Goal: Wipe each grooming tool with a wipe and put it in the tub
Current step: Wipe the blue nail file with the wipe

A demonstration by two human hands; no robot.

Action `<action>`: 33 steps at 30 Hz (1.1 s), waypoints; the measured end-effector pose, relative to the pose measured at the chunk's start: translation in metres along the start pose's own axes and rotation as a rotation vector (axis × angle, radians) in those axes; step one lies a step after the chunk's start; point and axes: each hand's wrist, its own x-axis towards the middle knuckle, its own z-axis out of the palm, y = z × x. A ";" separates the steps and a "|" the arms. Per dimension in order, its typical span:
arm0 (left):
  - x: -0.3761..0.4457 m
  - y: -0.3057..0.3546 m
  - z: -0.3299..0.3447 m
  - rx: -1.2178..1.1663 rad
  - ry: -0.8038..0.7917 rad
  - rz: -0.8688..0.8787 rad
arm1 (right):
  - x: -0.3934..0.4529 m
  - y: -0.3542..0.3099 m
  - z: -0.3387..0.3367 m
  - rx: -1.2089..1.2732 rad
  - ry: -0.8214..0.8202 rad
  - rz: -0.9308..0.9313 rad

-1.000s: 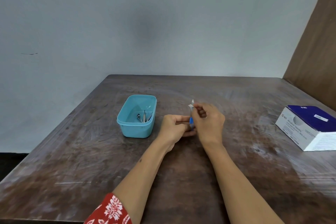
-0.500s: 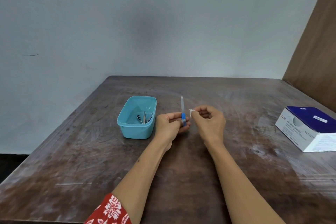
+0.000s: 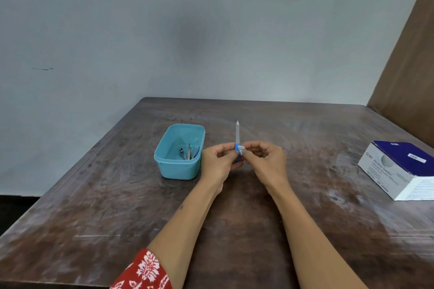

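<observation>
My left hand (image 3: 219,161) grips the blue handle of a nail file (image 3: 237,134), whose grey blade points straight up. Pinched in my right hand (image 3: 266,159) is a small white wipe (image 3: 241,148), pressed against the file's handle just under the blade. Both hands hover just above the table, to the right of the teal tub (image 3: 178,169). Inside the tub lie a few metal grooming tools (image 3: 189,153): a nail clipper, tweezers and a blue-handled piece.
A white and dark blue box of alcohol swabs (image 3: 399,166) sits at the table's right edge. The worn brown wooden table (image 3: 234,218) stands against a pale wall, with a brown panel at the far right.
My right hand slid the wipe off the blade's tip, drew away to the right, and has now come back to the file's handle. The left hand keeps the file upright.
</observation>
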 end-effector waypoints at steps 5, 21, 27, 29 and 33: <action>0.000 0.000 -0.001 -0.002 -0.013 0.016 | 0.000 0.003 0.000 -0.071 -0.019 -0.017; -0.001 0.000 0.004 -0.050 -0.012 0.024 | 0.004 0.005 -0.004 0.016 0.026 -0.029; -0.001 0.000 0.005 -0.067 -0.049 0.038 | 0.005 0.002 -0.004 0.157 0.045 0.069; 0.000 0.001 0.005 -0.094 -0.040 0.028 | 0.006 0.002 -0.005 0.175 0.058 0.070; -0.002 0.000 0.006 -0.097 -0.050 0.042 | 0.007 0.001 -0.006 0.264 0.039 0.089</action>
